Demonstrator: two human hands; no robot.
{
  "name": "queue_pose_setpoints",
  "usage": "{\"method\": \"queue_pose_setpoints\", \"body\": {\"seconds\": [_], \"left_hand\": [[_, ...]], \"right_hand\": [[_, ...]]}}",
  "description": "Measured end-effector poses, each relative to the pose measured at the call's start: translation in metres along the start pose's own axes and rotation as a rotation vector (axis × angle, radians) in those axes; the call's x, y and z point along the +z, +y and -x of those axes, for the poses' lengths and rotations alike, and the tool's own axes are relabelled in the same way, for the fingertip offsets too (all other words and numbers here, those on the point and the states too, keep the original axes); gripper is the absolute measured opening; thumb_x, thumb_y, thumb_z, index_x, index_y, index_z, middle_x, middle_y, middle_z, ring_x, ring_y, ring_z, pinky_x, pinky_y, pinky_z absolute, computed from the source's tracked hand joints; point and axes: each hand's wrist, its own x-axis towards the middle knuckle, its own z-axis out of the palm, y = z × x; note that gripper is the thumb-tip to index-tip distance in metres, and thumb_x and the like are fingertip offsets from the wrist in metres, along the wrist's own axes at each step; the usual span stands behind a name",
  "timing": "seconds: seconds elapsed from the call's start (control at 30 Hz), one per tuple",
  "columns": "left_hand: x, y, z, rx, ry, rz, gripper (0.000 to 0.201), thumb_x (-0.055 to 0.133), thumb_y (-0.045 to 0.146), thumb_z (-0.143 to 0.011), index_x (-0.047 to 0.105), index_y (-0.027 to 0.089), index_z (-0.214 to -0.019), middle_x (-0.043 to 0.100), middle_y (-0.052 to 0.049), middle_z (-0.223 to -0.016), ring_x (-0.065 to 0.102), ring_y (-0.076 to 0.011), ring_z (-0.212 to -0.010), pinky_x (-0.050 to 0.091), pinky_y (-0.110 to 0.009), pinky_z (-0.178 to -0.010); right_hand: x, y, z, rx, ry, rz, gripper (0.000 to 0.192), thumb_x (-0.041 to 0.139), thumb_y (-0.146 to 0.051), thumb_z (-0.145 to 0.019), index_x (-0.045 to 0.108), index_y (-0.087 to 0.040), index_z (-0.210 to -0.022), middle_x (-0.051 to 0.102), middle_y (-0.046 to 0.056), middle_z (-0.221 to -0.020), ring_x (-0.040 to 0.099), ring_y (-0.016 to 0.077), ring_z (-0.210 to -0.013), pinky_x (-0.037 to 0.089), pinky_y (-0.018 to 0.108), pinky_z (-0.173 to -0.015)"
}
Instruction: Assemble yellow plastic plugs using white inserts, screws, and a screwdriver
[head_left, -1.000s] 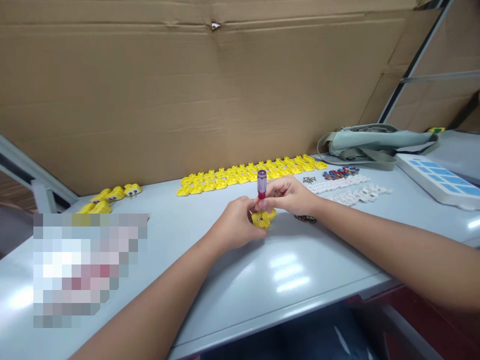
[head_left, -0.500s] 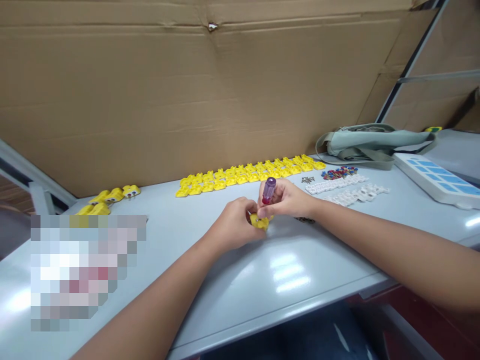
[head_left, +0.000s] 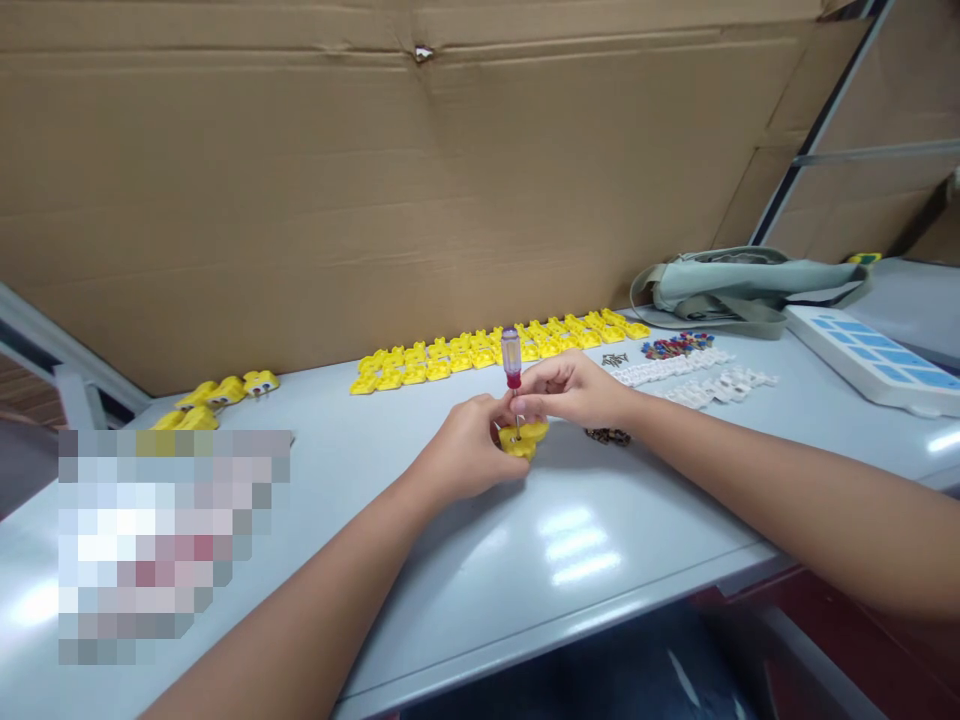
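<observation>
My left hand [head_left: 474, 445] is closed around a small yellow plastic casing [head_left: 527, 436] just above the table. A screwdriver [head_left: 511, 358] with a clear purple and red handle stands nearly upright, its tip at the top of the casing. The fingers of my right hand [head_left: 566, 390] pinch it low, by the shaft below the handle. A dark pile of small metal parts [head_left: 607, 437] lies right of the casing, partly under my right wrist.
Rows of yellow casing halves [head_left: 484, 345] line the cardboard wall [head_left: 480, 180]. White plastic parts [head_left: 712, 385], red and blue pieces [head_left: 677, 346] and screws [head_left: 615, 360] lie at right. Beyond them are a grey-green bag [head_left: 720, 285] and a white-and-blue box [head_left: 877, 350]. Yellow assembled pieces [head_left: 225, 390] sit left.
The screwdriver has gone from tilted to nearly upright and moved left. My right fingers have shifted from its handle down to its shaft. My left hand keeps the yellow casing in place.
</observation>
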Motion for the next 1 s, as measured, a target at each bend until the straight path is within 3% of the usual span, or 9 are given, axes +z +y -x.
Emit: {"method": "queue_pose_setpoints", "body": {"seconds": [0.2,0.4,0.53,0.63,0.7,0.77,0.9,1.0], "left_hand": [[0.001,-0.003,0.0,-0.034,-0.009,0.109,0.024,0.058,0.012,-0.055,0.057,0.017,-0.079,0.056,0.002,-0.068,0.047,-0.01,-0.055,0.036,-0.022,-0.049],[-0.003,-0.002,0.001,-0.055,-0.118,0.122,0.021,0.059,0.018,-0.063,0.056,0.017,-0.083,0.058,0.0,-0.073,0.053,-0.013,-0.062,0.041,-0.025,-0.055],[-0.013,-0.003,0.002,-0.047,-0.185,0.13,0.047,0.071,0.028,-0.058,0.055,0.018,-0.101,0.06,-0.006,-0.094,0.058,-0.0191,-0.078,0.046,-0.03,-0.064],[-0.024,0.0,0.001,0.029,-0.032,0.244,0.059,0.071,0.034,-0.063,0.05,0.021,-0.116,0.057,-0.011,-0.113,0.057,-0.0228,-0.095,0.048,-0.034,-0.076],[-0.03,0.005,0.0,0.119,0.126,0.354,0.054,0.064,0.035,-0.073,0.046,0.024,-0.122,0.052,-0.01,-0.123,0.053,-0.0227,-0.107,0.046,-0.035,-0.084],[-0.032,0.009,0.0,0.199,0.207,0.443,0.049,0.057,0.035,-0.08,0.045,0.025,-0.126,0.052,-0.009,-0.126,0.051,-0.022,-0.113,0.045,-0.034,-0.088],[-0.03,0.015,-0.001,0.265,0.238,0.498,0.038,0.053,0.033,-0.084,0.052,0.022,-0.121,0.064,-0.008,-0.109,0.06,-0.0192,-0.097,0.05,-0.031,-0.081],[-0.027,0.015,-0.002,0.297,0.27,0.507,0.036,0.054,0.029,-0.084,0.054,0.021,-0.119,0.067,-0.006,-0.097,0.063,-0.016,-0.085,0.053,-0.028,-0.074]], "right_hand": [[-0.001,-0.005,-0.002,-0.052,-0.185,0.106,0.023,0.045,-0.029,-0.089,0.061,-0.012,-0.086,0.058,0.002,-0.077,0.049,0.0058,-0.061,0.042,0.02,-0.059],[0.002,-0.005,-0.001,-0.064,-0.167,0.124,0.018,0.043,-0.027,-0.09,0.055,-0.014,-0.087,0.058,0.002,-0.081,0.051,0.0059,-0.063,0.044,0.02,-0.061],[0.001,-0.004,0.001,-0.042,-0.152,0.037,0.015,0.048,-0.029,-0.087,0.052,-0.015,-0.09,0.061,0.004,-0.086,0.056,0.0076,-0.067,0.047,0.022,-0.062],[0.0,-0.004,0.001,-0.043,-0.132,0.117,0.018,0.051,-0.032,-0.085,0.054,-0.015,-0.087,0.061,0.002,-0.079,0.057,0.0089,-0.068,0.047,0.022,-0.063],[0.0,-0.006,0.001,-0.032,-0.119,0.203,0.02,0.05,-0.034,-0.086,0.055,-0.015,-0.086,0.06,0.001,-0.074,0.057,0.0092,-0.067,0.046,0.022,-0.063],[0.0,-0.009,0.0,-0.02,-0.116,0.268,0.021,0.048,-0.034,-0.087,0.055,-0.015,-0.088,0.061,0.002,-0.074,0.057,0.0095,-0.067,0.046,0.023,-0.063],[-0.002,-0.016,0.0,-0.035,-0.166,0.352,0.019,0.044,-0.029,-0.088,0.057,-0.015,-0.09,0.062,0.003,-0.083,0.058,0.0095,-0.071,0.046,0.022,-0.066],[-0.007,-0.019,0.002,-0.011,-0.234,0.53,0.024,0.055,-0.034,-0.081,0.061,-0.017,-0.097,0.062,0.005,-0.099,0.057,0.0132,-0.085,0.045,0.024,-0.073]]}}
